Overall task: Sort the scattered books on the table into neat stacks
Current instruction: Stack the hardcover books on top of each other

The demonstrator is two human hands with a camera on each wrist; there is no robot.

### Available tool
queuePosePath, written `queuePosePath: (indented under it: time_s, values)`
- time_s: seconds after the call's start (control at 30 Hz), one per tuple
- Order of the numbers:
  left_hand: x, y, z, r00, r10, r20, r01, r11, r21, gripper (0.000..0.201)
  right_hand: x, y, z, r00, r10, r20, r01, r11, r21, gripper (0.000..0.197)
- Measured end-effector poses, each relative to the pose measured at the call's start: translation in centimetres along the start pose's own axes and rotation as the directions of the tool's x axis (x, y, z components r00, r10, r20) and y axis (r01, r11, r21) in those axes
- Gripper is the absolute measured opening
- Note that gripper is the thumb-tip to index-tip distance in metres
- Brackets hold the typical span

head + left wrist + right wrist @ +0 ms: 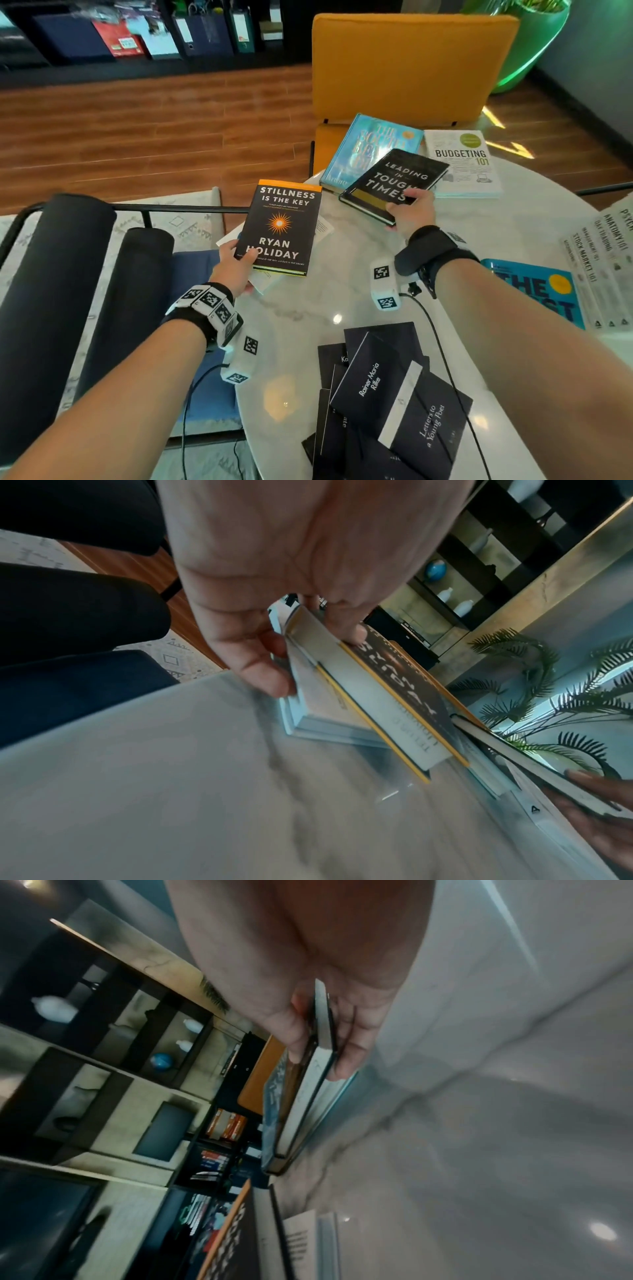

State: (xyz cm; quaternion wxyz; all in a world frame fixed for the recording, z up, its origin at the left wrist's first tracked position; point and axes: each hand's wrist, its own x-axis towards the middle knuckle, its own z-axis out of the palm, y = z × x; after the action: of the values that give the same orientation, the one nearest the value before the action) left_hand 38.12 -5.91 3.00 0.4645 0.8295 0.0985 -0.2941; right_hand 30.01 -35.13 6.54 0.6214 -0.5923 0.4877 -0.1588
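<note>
My left hand (236,260) grips the near left corner of the black "Stillness Is the Key" book (282,226), thumb on its cover, lifting it over a white book (270,279) at the table's left edge; in the left wrist view the fingers (267,674) curl under it. My right hand (409,212) pinches the near corner of the black "Leading in Tough Times" book (394,183), which is tilted up over a light blue book (370,147) and "Budgeting 101" (464,164). The right wrist view shows the book's edge (325,1020) between thumb and fingers.
Several dark thin booklets (387,401) lie fanned at the near edge of the white marble table (308,301). A blue book (537,291) and white 101-series books (603,260) sit at the right. A yellow chair (407,65) stands behind, a dark chair (85,274) at left.
</note>
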Motion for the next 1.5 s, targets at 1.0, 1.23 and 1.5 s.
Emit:
queuePosePath:
  time_s: [1.0, 1.23, 1.5]
  values:
    - [-6.3, 11.5, 4.0, 0.88, 0.466, 0.092, -0.446, 0.743, 0.5, 0.046, -5.6, -3.2, -1.4, 0.903, -0.177, 0.392, 0.418, 0.574, -0.704, 0.023]
    - [0.8, 19.3, 10.1, 0.908, 0.311, 0.281, -0.415, 0.581, 0.7, 0.05, 1.2, -5.3, -3.1, 0.954, -0.107, 0.28, 0.298, 0.436, -0.849, 0.029]
    - [4.8, 20.3, 14.6, 0.924, 0.233, 0.303, -0.375, 0.403, 0.835, 0.049, 5.2, -2.8, -1.7, 0.955, 0.007, 0.297, 0.252, 0.512, -0.821, 0.046]
